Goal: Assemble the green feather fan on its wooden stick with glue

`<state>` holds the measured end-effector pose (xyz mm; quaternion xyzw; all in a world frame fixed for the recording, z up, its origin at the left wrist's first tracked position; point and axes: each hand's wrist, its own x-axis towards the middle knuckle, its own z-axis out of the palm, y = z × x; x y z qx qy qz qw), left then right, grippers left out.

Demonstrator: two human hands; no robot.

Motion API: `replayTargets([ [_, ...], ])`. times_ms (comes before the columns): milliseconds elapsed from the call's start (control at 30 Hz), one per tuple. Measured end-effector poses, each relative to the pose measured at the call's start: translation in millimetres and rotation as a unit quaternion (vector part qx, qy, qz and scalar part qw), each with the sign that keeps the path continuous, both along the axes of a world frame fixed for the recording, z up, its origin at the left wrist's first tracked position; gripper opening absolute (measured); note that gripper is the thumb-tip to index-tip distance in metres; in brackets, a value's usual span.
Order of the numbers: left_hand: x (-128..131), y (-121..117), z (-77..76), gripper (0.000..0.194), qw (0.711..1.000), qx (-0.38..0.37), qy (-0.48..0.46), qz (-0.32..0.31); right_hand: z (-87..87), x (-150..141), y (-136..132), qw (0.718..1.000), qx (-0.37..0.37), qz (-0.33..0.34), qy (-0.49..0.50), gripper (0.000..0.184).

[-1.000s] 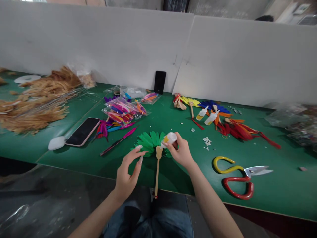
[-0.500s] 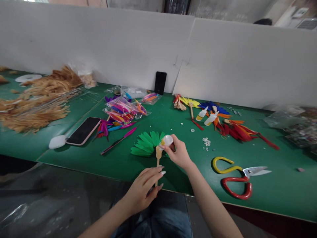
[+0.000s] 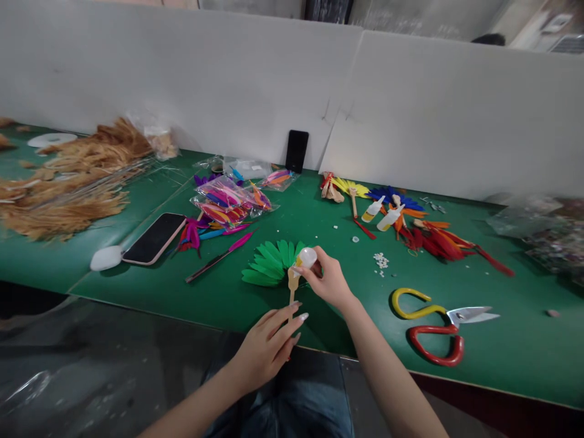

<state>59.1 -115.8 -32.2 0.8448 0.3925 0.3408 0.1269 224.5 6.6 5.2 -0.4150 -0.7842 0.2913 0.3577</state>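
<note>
Green feathers (image 3: pixel 267 266) lie spread in a fan on the table, their lower ends meeting at the head of a flat wooden handle (image 3: pixel 292 287). My left hand (image 3: pixel 267 344) is at the table's front edge, its fingers laid over the handle's lower part and holding it. In my right hand (image 3: pixel 331 281) a small glue bottle (image 3: pixel 307 258) with a yellow label is pinched between thumb and fingers. The bottle is tipped bottom-up over the handle's head; its nozzle is hidden, so I cannot tell whether glue is coming out.
Scissors (image 3: pixel 449 319) lie to the right, near small white beads (image 3: pixel 380 261). Behind are two glue bottles (image 3: pixel 373 209) and finished-looking feather pieces (image 3: pixel 350 187). Leftward lie bagged feathers (image 3: pixel 223 198), a pointed tool (image 3: pixel 212 267), a phone (image 3: pixel 154 239) and brown fibres (image 3: pixel 91 182).
My left fingers have drawn slightly closer together on the handle. The glue bottle stays over the handle's head, barely shifted.
</note>
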Motion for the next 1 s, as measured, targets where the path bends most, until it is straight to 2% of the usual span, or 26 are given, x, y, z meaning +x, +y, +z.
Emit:
replayTargets([
  [167,-0.1,0.4,0.5,0.046,1.000,0.008,0.000,0.000,0.9,0.0,1.3,1.000,0.007,-0.011,0.004,0.032],
  [333,0.6,1.2,2.1,0.046,1.000,0.006,-0.014,0.002,3.7,-5.0,-1.6,0.999,-0.028,0.019,0.011,0.034],
  [567,0.2,0.9,1.0,0.045,1.000,-0.005,-0.020,0.001,3.6,-3.6,-0.4,1.000,-0.007,-0.006,-0.004,0.030],
  [767,-1.8,1.1,0.4,0.048,1.000,-0.021,-0.019,-0.008,7.2,-6.5,-2.7,1.000,-0.014,0.014,-0.016,0.036],
  [867,-1.6,1.0,1.2,0.047,1.000,-0.022,-0.020,-0.009,7.6,-6.0,-2.5,1.000,0.001,-0.003,-0.021,0.036],
  [1000,-0.5,0.6,1.8,0.046,0.999,-0.026,-0.023,-0.001,7.0,-6.0,-2.2,1.000,-0.005,0.013,-0.016,0.033],
])
